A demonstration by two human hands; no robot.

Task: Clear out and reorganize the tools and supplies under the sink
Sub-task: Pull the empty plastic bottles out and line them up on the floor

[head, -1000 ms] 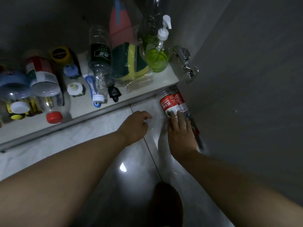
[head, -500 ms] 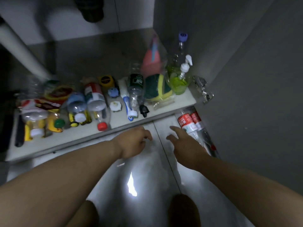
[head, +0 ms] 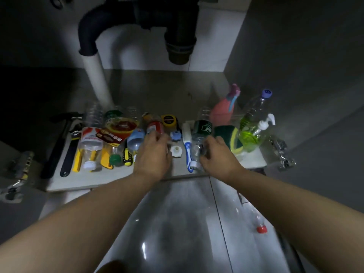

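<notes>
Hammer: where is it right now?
Head view, far left: the hammer lies at the left end of the row of tools under the sink, handle toward the camera, with the black wrench right beside it on its right.

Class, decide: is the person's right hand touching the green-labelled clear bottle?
Touching. The head view shows the right hand with its fingers curled round the green-labelled bottle at its neck end.
</notes>
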